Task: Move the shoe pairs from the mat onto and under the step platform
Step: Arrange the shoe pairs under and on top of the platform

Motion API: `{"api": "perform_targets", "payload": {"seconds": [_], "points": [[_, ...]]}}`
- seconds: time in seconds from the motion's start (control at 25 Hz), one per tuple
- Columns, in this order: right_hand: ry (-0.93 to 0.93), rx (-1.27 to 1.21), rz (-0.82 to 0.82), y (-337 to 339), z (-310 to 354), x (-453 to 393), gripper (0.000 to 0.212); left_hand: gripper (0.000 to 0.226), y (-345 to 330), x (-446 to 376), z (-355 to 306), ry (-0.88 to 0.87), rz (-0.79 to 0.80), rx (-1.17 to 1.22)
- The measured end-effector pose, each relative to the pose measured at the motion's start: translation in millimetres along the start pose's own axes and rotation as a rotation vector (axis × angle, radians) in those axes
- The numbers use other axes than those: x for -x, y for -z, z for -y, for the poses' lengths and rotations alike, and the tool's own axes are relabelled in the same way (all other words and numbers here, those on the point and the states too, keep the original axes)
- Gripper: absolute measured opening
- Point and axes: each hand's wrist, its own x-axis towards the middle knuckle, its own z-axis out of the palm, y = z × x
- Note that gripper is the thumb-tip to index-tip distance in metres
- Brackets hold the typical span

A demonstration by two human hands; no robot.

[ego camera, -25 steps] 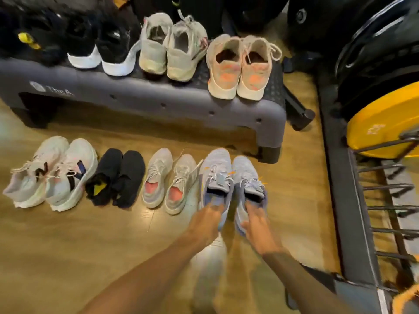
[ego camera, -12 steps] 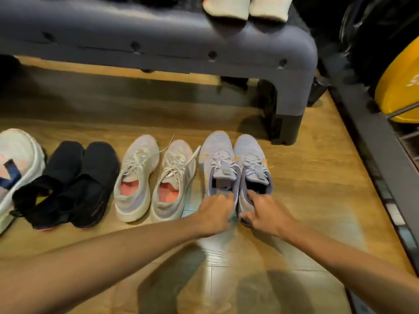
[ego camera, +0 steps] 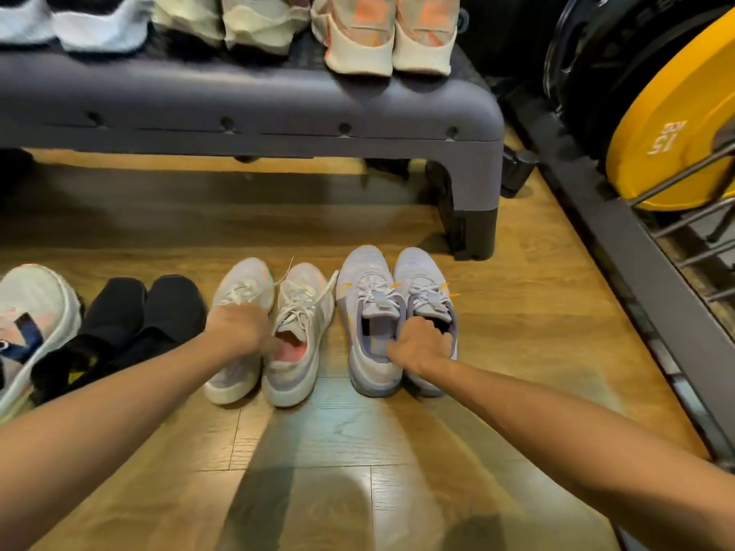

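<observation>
On the wooden floor in front of the grey step platform (ego camera: 278, 109) stands a row of shoe pairs. My right hand (ego camera: 421, 346) grips the lilac pair (ego camera: 370, 280) at the row's right end, fingers hooked into the inner collars of both shoes. My left hand (ego camera: 242, 332) is blurred and lies over the opening of the white-and-pink pair (ego camera: 306, 296); its fingers are hidden. Left of these stand a black pair (ego camera: 171, 304) and a white shoe with navy trim (ego camera: 32, 304). A peach pair (ego camera: 389, 41) and a cream pair (ego camera: 258, 25) stand on the platform.
White-soled dark shoes (ego camera: 99, 25) sit at the platform's left. The space under the platform is shadowed floor. A dark weight rack (ego camera: 620, 240) with a yellow plate (ego camera: 668, 125) runs along the right side, close to the platform's leg (ego camera: 473, 232).
My left hand left the lilac pair and moved left onto the white-and-pink pair. My right hand now holds both lilac shoes by their collars. The view dropped closer to the floor.
</observation>
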Motion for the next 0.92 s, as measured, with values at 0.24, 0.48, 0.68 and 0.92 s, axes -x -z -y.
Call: {"api": "perform_targets", "payload": {"seconds": [0.24, 0.48, 0.68, 0.92], "points": [[0.041, -0.094, -0.22, 21, 12, -40, 0.031, 0.036, -7, -28, 7, 0.03, -0.059, 0.161], [0.107, -0.02, -0.311, 69, 52, -138, 0.011, 0.018, -21, -40, 13, -0.027, -0.09, 0.283], [0.007, 0.065, -0.294, 69, 75, -213, 0.04, 0.039, -40, -34, 16, -0.014, -0.272, 0.391], [0.004, 0.156, -0.202, 70, 82, -245, 0.057, 0.043, -56, -33, 21, -0.056, -0.401, 0.4]]}}
